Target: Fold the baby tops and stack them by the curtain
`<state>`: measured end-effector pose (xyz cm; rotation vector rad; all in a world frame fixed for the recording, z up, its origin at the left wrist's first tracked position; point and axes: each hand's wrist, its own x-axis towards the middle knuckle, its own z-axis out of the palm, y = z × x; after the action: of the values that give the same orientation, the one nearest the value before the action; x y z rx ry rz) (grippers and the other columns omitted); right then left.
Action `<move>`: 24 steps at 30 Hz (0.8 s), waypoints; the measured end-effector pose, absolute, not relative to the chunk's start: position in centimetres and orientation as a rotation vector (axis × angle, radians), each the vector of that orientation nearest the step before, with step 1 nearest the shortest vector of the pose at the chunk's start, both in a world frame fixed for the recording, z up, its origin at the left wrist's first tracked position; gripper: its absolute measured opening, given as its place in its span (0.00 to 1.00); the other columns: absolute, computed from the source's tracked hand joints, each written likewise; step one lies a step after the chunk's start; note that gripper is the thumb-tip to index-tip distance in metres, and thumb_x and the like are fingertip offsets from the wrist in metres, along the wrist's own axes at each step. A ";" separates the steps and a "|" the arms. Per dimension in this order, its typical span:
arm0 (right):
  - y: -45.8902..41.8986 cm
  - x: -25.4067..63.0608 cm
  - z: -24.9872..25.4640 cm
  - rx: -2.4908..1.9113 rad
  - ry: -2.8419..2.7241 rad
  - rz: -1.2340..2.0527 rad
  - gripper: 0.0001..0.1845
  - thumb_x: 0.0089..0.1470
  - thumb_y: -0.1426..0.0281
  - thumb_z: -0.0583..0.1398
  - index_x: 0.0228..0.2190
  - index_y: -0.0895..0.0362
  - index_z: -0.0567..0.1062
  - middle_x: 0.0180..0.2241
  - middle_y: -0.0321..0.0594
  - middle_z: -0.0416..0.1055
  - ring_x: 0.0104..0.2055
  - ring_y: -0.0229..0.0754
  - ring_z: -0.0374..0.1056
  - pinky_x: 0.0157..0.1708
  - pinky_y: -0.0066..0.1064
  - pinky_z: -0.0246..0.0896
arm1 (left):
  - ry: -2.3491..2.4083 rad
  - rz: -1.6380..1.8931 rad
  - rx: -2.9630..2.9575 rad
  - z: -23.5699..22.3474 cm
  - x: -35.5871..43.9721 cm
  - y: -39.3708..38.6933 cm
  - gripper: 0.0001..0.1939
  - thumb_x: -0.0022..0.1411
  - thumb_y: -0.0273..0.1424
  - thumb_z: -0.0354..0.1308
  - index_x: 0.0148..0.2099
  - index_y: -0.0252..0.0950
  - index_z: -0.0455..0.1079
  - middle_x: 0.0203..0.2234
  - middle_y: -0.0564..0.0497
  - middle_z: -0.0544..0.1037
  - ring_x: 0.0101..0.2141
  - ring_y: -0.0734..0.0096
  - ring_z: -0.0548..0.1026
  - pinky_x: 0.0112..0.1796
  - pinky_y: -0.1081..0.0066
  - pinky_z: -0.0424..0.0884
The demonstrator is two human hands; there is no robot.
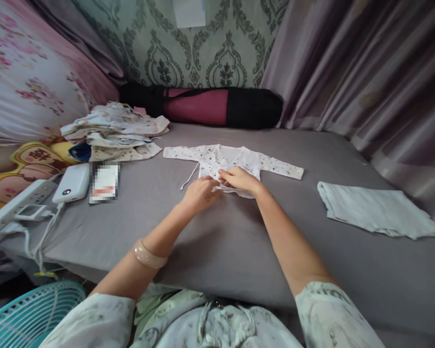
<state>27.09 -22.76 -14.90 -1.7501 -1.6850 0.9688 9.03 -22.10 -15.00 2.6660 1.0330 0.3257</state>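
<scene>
A small white baby shirt [239,157] with a scattered print lies spread on the grey-covered surface, its sleeves stretched out to both sides. A thin tie string trails from its left side. My left hand [202,194] is closed at the lower front edge of the shirt, its fingertips partly hidden. Just beside it, my right hand [241,179] pinches the front of the same shirt, thumb and forefinger together. The two hands nearly touch at the middle of the hem.
Folded baby clothes [116,128] are heaped at the back left. A power bank [71,183], a blurred-out flat item [104,182] and a power strip [25,203] lie left. A folded pale cloth [373,208] is right, a long bag [203,106] behind, a fan [36,314] front left.
</scene>
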 end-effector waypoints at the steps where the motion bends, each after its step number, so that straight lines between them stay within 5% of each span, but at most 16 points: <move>1: -22.7 27.6 -14.6 -1.719 -1.627 1.005 0.22 0.58 0.54 0.54 0.25 0.58 0.74 0.26 0.39 0.73 0.27 0.36 0.66 0.28 0.25 0.58 | 1.090 0.362 2.664 -14.8 8.1 -21.5 0.14 0.63 0.35 0.54 0.49 0.37 0.72 0.42 0.43 0.74 0.43 0.60 0.73 0.46 0.64 0.66; 7: -25.5 32.1 -13.1 -1.828 -1.622 0.734 0.11 0.54 0.66 0.56 0.34 0.58 0.76 0.31 0.39 0.74 0.30 0.37 0.68 0.30 0.26 0.59 | 1.115 0.336 2.630 -16.1 3.6 -17.9 0.24 0.57 0.39 0.60 0.54 0.35 0.69 0.37 0.43 0.73 0.41 0.58 0.72 0.45 0.63 0.66; 15: -32.0 32.9 -15.2 -2.221 -1.759 0.567 0.28 0.51 0.62 0.58 0.53 0.56 0.65 0.35 0.40 0.75 0.32 0.42 0.69 0.29 0.28 0.56 | 1.140 0.370 2.420 -17.1 3.6 -18.0 0.23 0.58 0.37 0.53 0.54 0.36 0.70 0.33 0.48 0.77 0.30 0.69 0.73 0.36 0.71 0.67; 24: -32.1 29.3 -16.0 -2.526 -1.610 0.235 0.23 0.58 0.68 0.51 0.55 0.58 0.64 0.41 0.53 0.74 0.43 0.54 0.71 0.40 0.38 0.59 | 1.218 0.433 2.294 -16.4 5.3 -18.7 0.25 0.53 0.33 0.53 0.54 0.37 0.70 0.30 0.52 0.75 0.28 0.72 0.71 0.34 0.73 0.67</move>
<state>29.32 -32.10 -16.03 -2.5258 -1.6102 0.2351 5.35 -18.68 -16.42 2.2937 1.2178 0.4331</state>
